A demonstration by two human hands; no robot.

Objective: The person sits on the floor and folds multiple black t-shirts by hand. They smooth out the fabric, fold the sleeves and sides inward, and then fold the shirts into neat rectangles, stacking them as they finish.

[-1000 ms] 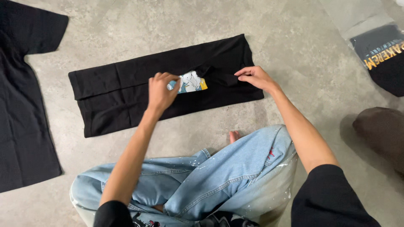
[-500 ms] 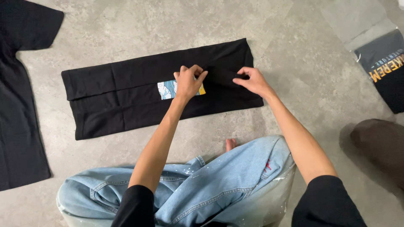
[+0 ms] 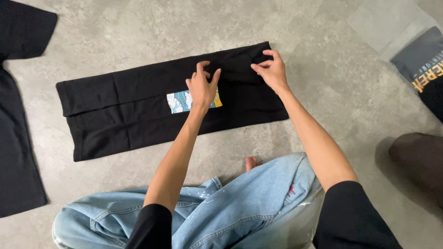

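Two hands are down on a black folded shirt (image 3: 152,110) that lies as a long band across the grey concrete floor (image 3: 138,27), just in front of the person's blue-jeaned knees (image 3: 221,212). The left hand (image 3: 203,85) presses flat on the middle of the band, fingers spread and slightly curled, half covering a small rectangular printed patch (image 3: 180,101) in pale blue and white with a yellow edge peeking out to the right of the wrist. The right hand (image 3: 272,69) is at the band's right end, fingertips pinching a bit of fabric near the top corner. Risk here, I'd say: that pinched corner could drag the whole layer askew if the flat hand lifts, and the long folded flap along the upper edge looks loose enough to slide open. Off to the left, another black garment (image 3: 18,138) lies spread out, well apart. Top right, a clear plastic bag (image 3: 415,60) holds a dark folded item with yellow-orange and white lettering, partly cut off by the frame. A dark brownish object (image 3: 420,161) sits at the right edge; what it is I cannot tell.
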